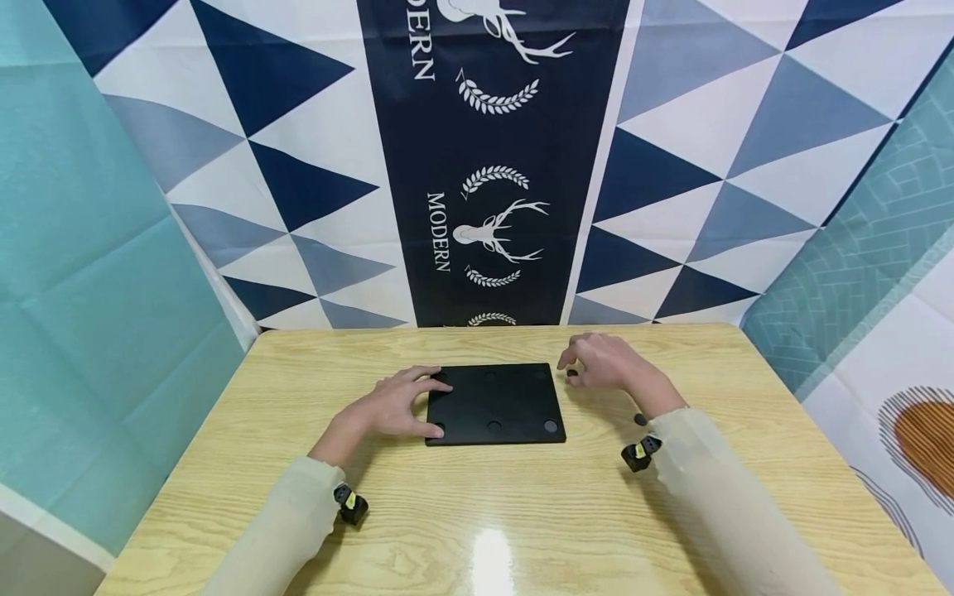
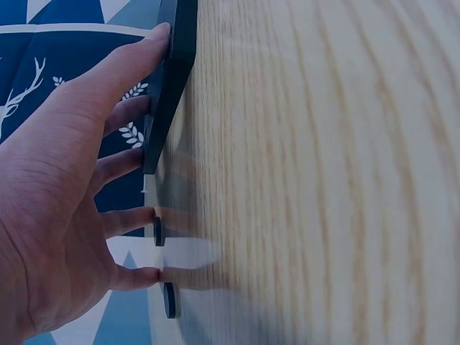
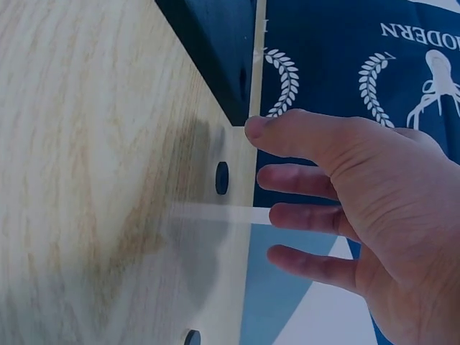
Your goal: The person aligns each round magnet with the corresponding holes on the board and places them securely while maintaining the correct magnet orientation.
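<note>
A flat black rectangular board (image 1: 495,404) with shallow round recesses lies on the table. My left hand (image 1: 395,403) spreads over its left edge, thumb and fingers touching the board (image 2: 172,79). Under the outer fingers of that hand, the left wrist view shows two small black discs (image 2: 169,300) on the wood. Just off the board's right edge, my right hand (image 1: 604,362) hovers with fingers loosely bent and holding nothing. Below it one black disc (image 3: 222,178) rests on the table. Another disc (image 1: 641,419) lies nearer the right wrist.
The wood-grain table (image 1: 417,530) ends at a patterned cloth backdrop (image 1: 492,165). Teal sheeting (image 1: 112,290) hangs on the left, and more cloth (image 1: 879,331) covers the right side. Each wrist carries a small black camera (image 1: 350,503).
</note>
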`<act>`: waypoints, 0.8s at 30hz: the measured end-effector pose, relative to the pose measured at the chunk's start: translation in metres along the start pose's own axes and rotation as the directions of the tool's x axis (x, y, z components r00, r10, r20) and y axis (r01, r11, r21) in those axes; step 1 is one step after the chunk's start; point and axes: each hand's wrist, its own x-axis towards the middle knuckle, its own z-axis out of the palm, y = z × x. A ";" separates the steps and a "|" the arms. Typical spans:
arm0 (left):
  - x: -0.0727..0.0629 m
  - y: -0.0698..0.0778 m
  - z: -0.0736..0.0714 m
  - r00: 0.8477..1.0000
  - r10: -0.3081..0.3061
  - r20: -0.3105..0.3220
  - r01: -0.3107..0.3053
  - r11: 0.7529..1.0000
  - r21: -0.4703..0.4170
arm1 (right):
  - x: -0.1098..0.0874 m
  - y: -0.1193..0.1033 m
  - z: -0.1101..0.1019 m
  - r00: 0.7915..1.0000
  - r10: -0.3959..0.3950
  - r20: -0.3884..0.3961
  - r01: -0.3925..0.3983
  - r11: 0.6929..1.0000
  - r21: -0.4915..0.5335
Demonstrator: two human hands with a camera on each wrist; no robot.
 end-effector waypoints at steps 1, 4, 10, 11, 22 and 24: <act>0.000 0.000 0.000 1.000 -0.001 -0.001 0.001 1.000 0.001 | 0.000 0.000 0.001 1.000 0.001 0.000 -0.001 1.000 0.001; -0.001 0.000 0.000 1.000 -0.005 -0.002 0.005 1.000 0.003 | 0.000 0.001 0.003 1.000 0.009 0.003 -0.009 1.000 0.004; 0.000 -0.001 0.000 1.000 -0.001 -0.001 0.001 1.000 0.003 | -0.001 0.001 0.005 1.000 0.023 0.006 -0.023 0.999 0.029; 0.000 0.000 0.000 1.000 0.000 0.000 0.000 1.000 0.002 | -0.001 0.001 0.005 1.000 0.023 0.006 -0.023 0.999 0.031; -0.001 0.001 -0.001 1.000 0.012 -0.001 -0.012 1.000 0.001 | -0.004 0.002 0.010 1.000 0.009 0.015 -0.009 1.000 0.019; 0.000 0.001 -0.001 1.000 0.009 -0.001 -0.009 1.000 0.007 | -0.004 0.002 0.011 1.000 0.014 0.021 -0.014 1.000 0.022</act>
